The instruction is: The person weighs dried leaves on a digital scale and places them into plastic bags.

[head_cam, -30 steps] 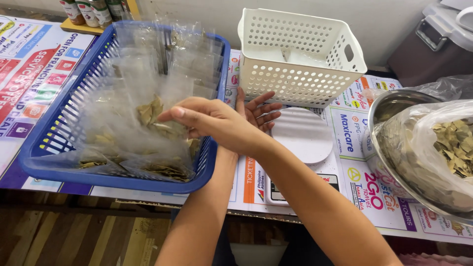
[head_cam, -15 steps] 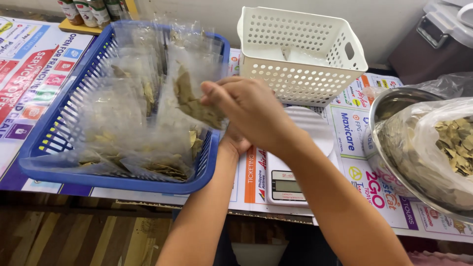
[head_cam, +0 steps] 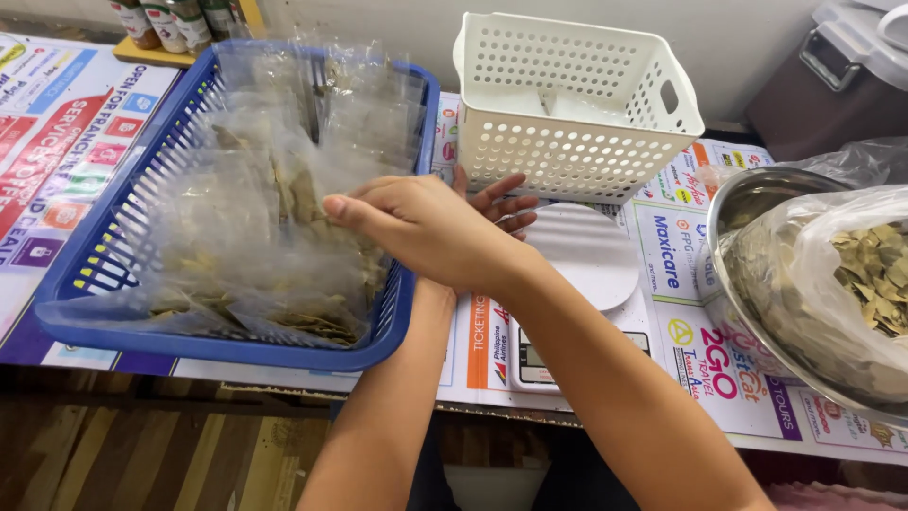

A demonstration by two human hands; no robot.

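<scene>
Clear plastic packets (head_cam: 255, 237) of dried leaves fill the blue basket (head_cam: 218, 348), which sits toward the left half of the table, its near rim close to the table's front edge. The packets are flat, see-through and overlapping, with brown-green leaves gathered at their lower ends. The right hand (head_cam: 426, 227) reaches across over the basket's right rim, fingers held together and stretched out toward the packets; whether it pinches one I cannot tell. The left hand (head_cam: 497, 203) lies mostly hidden behind it — only its fingers show, spread apart, between the basket and the scale.

Just right of the hands a white kitchen scale (head_cam: 582, 274) stands near the front edge, its round plate bare and its small grey display toward the person, partly covered by the right forearm. The table (head_cam: 690, 350) is covered with printed sheets: colourful rectangular advertisements in red, blue, orange and white, some under the basket, some under the scale.

At the right edge a metal bowl (head_cam: 747, 194) holds a large clear bag (head_cam: 832, 284) of loose dried leaves. Farther back, behind the scale, stands a white perforated basket (head_cam: 567, 114). At the far left corner small jars (head_cam: 170, 19) rest on a yellow board.
</scene>
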